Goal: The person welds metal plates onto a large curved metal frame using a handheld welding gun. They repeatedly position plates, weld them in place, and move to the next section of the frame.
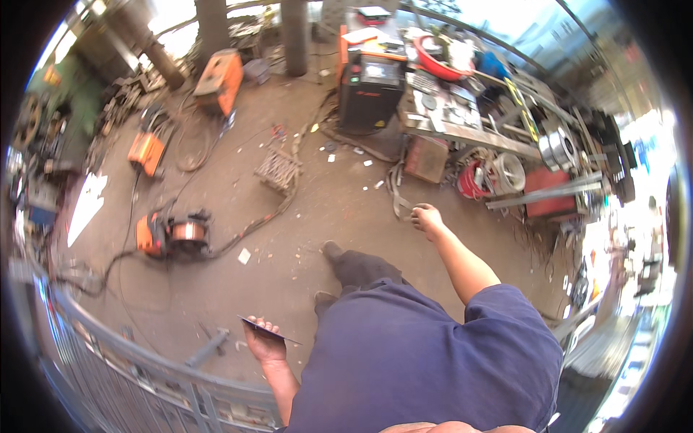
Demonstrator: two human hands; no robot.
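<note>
My left hand (266, 348) is closed on a thin, dark, flat plate (271, 330), held low on the left beside the metal railing. The plate is seen nearly edge-on, and its exact kind does not show. My right hand (427, 219) is stretched forward over the floor with its fingers loosely bent, and I see nothing in it. Behind its fingertips, a grey looped strap or cable (396, 191) lies on the floor.
A metal railing (155, 361) curves along the lower left. An orange wire feeder with a copper spool (189, 232), its cable and a rusty block (277, 170) lie ahead. A black-orange machine (372, 90) stands by a cluttered workbench (469, 134); buckets (473, 180) sit below it.
</note>
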